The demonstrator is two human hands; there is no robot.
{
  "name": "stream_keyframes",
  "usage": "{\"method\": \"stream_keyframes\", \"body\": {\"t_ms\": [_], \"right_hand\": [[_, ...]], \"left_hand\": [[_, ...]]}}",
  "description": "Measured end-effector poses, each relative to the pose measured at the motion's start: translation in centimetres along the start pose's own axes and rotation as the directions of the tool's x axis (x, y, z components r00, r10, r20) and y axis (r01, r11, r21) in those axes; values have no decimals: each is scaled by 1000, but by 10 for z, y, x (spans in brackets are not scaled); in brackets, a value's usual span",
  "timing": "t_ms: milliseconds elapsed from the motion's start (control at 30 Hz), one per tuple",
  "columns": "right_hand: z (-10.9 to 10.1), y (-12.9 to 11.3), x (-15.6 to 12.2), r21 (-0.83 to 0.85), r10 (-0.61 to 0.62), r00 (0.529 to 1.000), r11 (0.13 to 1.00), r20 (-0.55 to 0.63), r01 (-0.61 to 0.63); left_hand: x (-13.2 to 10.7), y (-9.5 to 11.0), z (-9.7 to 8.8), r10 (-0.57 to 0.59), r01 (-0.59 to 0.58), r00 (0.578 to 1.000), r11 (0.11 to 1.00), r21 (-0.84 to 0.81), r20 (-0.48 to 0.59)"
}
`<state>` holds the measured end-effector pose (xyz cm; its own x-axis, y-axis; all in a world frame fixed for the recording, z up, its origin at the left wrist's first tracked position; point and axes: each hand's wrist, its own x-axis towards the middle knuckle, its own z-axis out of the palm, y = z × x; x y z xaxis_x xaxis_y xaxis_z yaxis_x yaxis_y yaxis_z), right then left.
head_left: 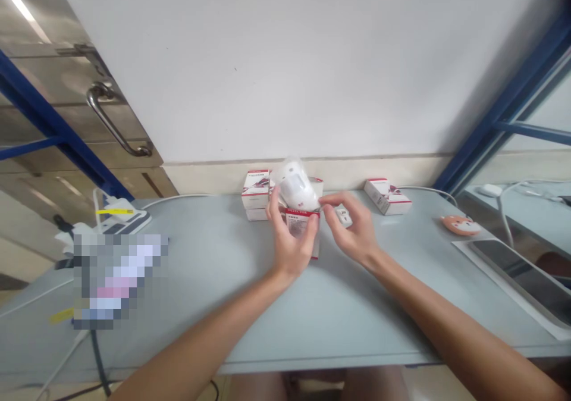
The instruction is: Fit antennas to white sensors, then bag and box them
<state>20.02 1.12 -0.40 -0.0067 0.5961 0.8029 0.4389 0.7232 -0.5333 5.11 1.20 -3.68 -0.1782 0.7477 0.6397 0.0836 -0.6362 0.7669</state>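
left hand: wraps a red-and-white detector box point(300, 227), fingers on its near face, thumb up its side; firm grasp, box upright over the table point(203, 258).
right hand point(352, 229): half open, not clenched; fingertips point(328, 199) just beside the sensor's lower end, contact unclear.
white plastic sensor point(292, 182): tilted, sticking up above the box mouth; cannot tell if its lower end is inside.
handling: box steady in one hand, other hand free at the sensor.
nearby: small white clip point(342, 215) by right fingers; white boxes point(256, 193) behind left hand, another box point(387, 196) further right.
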Motion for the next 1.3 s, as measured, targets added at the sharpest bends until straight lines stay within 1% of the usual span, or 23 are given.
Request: {"method": "stream_keyframes", "body": {"t_ms": [100,167,233,267,333,367,433,500,567,633,733,833,967,1033,1100,1133,1200,1233,1300], "right_hand": [[-3,0,2,-5,0,1000,1000,2,0],[-5,-2,5,-20,-31,999,999,38,31],[-7,-4,8,-47,-89,993,995,83,93],[-7,-5,9,-61,-122,987,990,104,129],[-7,-5,9,-75,-171,977,981,131,181],[-7,-4,8,-77,-177,975,979,137,189],[-6,-1,5,-74,-140,984,986,113,149],[-5,2,3,-53,-52,996,997,76,56],[-5,4,2,-45,25,997,999,67,-22],[-6,4,2,-88,50,995,995,86,-43],[-7,3,3,-183,43,997,983,61,-31],[-6,5,3,-170,24,998,985,61,-14],[-6,7,3,-137,-20,999,990,50,27],[-8,4,5,-173,-51,996,983,77,64],[-10,2,8,-225,-90,991,968,102,111],[-11,1,9,-253,-111,989,958,94,132],[-14,0,11,-287,-150,986,944,71,164],[-15,0,12,-291,-164,984,940,72,178],[-16,1,13,-269,-184,977,941,107,207]], "left_hand": [[5,3,-2,-103,106,994,981,-160,30],[10,6,-3,-204,206,978,950,-234,33],[16,9,-4,-290,292,956,922,-254,43],[18,11,-4,-311,313,949,917,-248,50],[20,13,-3,-321,327,945,915,-238,66],[21,15,-3,-324,335,942,911,-240,83],[21,18,-2,-341,360,933,896,-258,117],[21,21,-2,-355,383,923,885,-264,147],[20,22,-2,-356,387,921,886,-257,157],[20,22,-3,-362,393,918,882,-259,162],[18,17,-4,-356,391,919,873,-290,166],[16,11,-5,-304,337,939,901,-272,159],[16,4,-8,-196,232,961,955,-182,196],[19,1,-10,-122,151,972,979,-135,202],[24,0,-15,-20,32,975,998,-52,223],[27,0,-18,38,-39,968,999,1,247],[35,3,-23,143,-186,933,977,103,330],[39,6,-26,172,-236,913,962,134,371],[44,13,-29,189,-294,872,940,175,451]]}}
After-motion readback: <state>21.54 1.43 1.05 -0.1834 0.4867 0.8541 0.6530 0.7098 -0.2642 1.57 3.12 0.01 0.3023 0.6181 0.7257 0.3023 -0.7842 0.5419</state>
